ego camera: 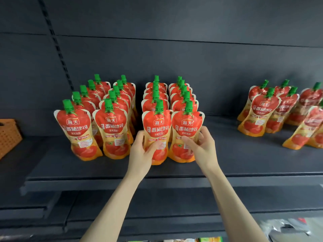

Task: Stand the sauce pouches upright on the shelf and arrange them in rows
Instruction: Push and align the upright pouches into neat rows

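Left hand (141,151) and right hand (203,145) hold upright pouches (157,127) labelled 海天 番茄沙司.

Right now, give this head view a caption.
Left hand grips one sauce pouch, right hand the neighbouring pouch, on the shelf.

Dark grey back panels (174,23), slotted upright (57,48), orange perforated basket (8,135) at left

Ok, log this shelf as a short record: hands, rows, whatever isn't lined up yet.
left hand: holds third row's front pouch
right hand: holds fourth row's front pouch
rows: four, upright, green caps up
unsorted pouches: right side, leaning, not in rows
shelf: dark, bare in front
basket: orange, far left
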A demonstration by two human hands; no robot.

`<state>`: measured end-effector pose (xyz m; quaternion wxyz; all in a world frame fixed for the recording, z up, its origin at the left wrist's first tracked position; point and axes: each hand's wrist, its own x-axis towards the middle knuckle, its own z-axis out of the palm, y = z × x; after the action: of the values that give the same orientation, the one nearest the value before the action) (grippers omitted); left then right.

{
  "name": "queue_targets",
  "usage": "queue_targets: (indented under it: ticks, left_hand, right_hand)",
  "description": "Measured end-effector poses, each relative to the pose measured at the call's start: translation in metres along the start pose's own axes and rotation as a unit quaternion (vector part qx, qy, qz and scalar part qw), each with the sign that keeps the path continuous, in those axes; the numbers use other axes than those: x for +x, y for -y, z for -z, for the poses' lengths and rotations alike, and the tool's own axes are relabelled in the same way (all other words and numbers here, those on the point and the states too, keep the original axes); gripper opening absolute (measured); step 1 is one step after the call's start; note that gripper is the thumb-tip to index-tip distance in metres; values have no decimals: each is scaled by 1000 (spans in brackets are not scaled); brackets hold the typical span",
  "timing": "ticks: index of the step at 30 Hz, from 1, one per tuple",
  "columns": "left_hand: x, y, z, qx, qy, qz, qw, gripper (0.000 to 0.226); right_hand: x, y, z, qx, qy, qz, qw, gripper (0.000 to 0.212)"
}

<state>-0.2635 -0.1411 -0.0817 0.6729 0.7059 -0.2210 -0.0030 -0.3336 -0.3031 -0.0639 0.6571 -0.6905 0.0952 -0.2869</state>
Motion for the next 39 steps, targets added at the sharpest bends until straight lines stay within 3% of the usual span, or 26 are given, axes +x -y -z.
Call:
queue_targets:
  ticks: [8,13,20,39]
  left_hand:
    - [20,14,-1,1,27,11,1000,32]
    - [7,27,1,94,27,27,995,52]
    - [3,26,-2,112,-21,14,993,50]
    - [6,29,-2,132,-20,6,991,48]
  right_hand:
    - [16,-10,0,-31,9,-10,999,30]
    - [16,-28,6,-90,29,-20,995,45]
    - [8,-46,15,-138,-8,-32,990,44]
    - [6,-44,19,-169,29,-17,985,39]
